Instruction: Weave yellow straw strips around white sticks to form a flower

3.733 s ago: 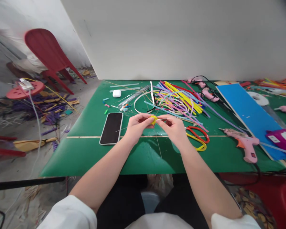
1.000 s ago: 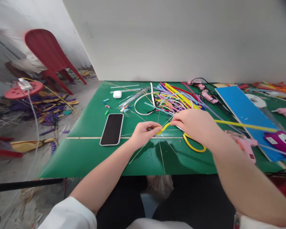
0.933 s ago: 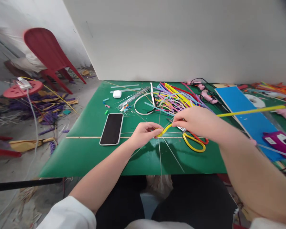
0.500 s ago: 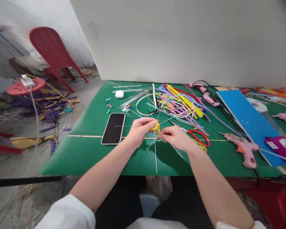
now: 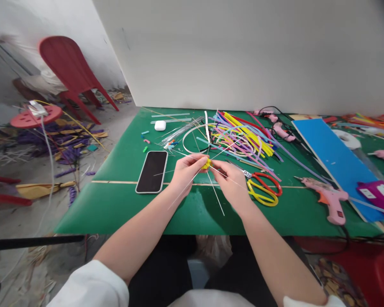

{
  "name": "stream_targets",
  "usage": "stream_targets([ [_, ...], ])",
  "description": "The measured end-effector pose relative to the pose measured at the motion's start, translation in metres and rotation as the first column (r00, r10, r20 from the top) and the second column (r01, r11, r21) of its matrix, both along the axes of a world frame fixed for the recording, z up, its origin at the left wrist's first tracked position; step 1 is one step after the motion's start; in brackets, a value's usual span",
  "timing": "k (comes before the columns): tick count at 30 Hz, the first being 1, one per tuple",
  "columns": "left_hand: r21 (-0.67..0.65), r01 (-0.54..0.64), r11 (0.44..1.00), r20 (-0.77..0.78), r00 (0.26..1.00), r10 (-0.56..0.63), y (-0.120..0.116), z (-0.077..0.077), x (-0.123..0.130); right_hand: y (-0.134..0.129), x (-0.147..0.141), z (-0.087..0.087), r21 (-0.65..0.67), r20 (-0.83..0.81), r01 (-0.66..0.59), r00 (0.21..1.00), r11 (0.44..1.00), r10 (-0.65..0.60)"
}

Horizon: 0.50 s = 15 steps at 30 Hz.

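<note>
Between my hands is a small yellow piece point(image 5: 206, 163), from which several thin pale rods stick out in different directions. My left hand point(image 5: 186, 174) is closed on its left side, thumb and fingers pinched together. On the right, my right hand point(image 5: 228, 179) is closed at the piece's edge, with its fingertips touching it or a rod beside it; the exact grip is partly hidden. Both hands are over the front half of the green table point(image 5: 115, 213). A phone point(image 5: 152, 172) lies left of my left hand, and red and yellow scissors point(image 5: 265, 187) lie right of my right hand.
Colourful pipe cleaners point(image 5: 243, 136) are heaped behind my hands. A white case point(image 5: 160, 125) and clear sticks lie at the back left. To the right are a pink glue gun point(image 5: 331, 198), a blue board point(image 5: 334, 157) and a tape roll point(image 5: 346, 138). Behind stands a pale panel point(image 5: 227, 55).
My right hand has moved left and up, closer to the yellow piece. The piece and its rods have turned and shifted slightly left. More of the scissors' yellow handle shows.
</note>
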<state>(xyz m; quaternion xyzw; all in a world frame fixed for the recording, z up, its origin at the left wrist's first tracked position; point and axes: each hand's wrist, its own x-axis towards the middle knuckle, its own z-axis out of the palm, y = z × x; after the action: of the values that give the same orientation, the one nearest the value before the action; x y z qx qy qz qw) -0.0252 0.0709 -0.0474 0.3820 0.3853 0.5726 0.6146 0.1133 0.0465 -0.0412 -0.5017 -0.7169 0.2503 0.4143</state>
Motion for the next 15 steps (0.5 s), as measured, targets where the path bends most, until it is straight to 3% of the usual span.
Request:
stream_targets([
  [3,0.004,-0.032,0.999,0.013,0.999,0.032,-0.0003,-0.0003,0.0011,-0.0009,-0.0046,-0.0006,0.070,0.053,0.012,0.998,0.997,-0.016],
  [7,0.016,-0.047,0.999,-0.009,0.999,0.047,0.0001,-0.0013,0.0015,-0.0021,-0.0060,-0.0011,0.028,0.020,0.013,1.000,1.000,-0.014],
  [15,0.056,-0.073,0.996,-0.033,0.997,0.075,-0.0004,-0.0066,0.0042,-0.0021,-0.0091,-0.0040,-0.194,-0.314,-0.034,0.949,0.980,-0.029],
])
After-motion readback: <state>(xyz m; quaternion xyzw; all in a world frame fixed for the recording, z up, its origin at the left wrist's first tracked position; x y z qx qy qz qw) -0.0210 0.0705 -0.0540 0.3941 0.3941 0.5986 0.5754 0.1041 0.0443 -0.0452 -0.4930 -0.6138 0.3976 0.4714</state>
